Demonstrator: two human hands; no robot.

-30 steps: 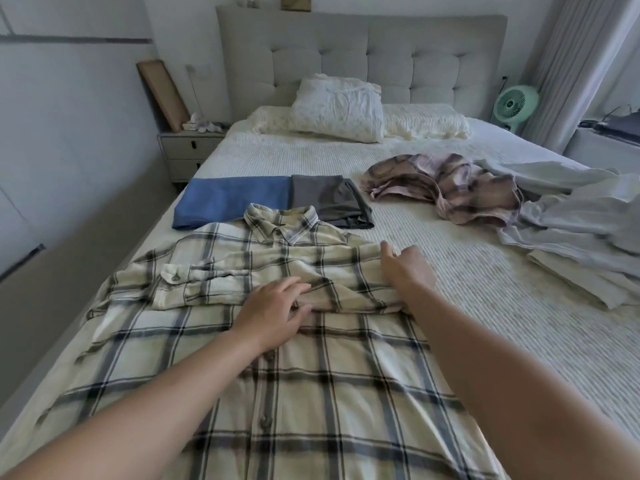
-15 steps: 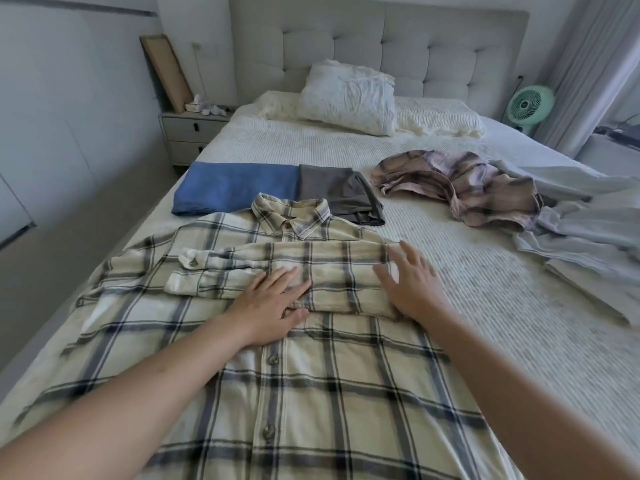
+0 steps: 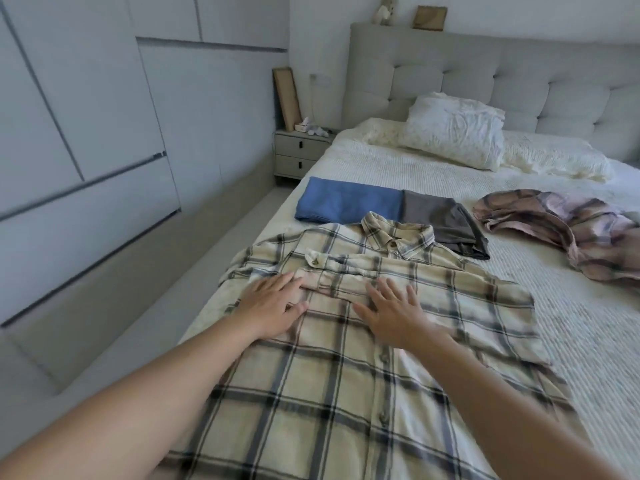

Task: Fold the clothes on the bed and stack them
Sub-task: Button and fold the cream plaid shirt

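Two hands lie flat, palms down and fingers spread, on a cream plaid shirt (image 3: 346, 358) that is laid out buttoned-side up on the bed (image 3: 571, 323). The left hand (image 3: 273, 308) rests near the shirt's left edge, its fingertips touching a sleeve folded across the chest. The right hand (image 3: 394, 315) presses the shirt front just beside the button line; the hands are apart and neither one grips the cloth. No brand, label or writing can be read anywhere. Beyond the collar lie a folded blue garment (image 3: 346, 200) and a folded grey garment (image 3: 446, 223), touching side by side. A crumpled pink plaid garment (image 3: 568, 230) lies to the right, well apart from the hands. A white pillow (image 3: 453, 131) leans near the tufted headboard (image 3: 485, 74).
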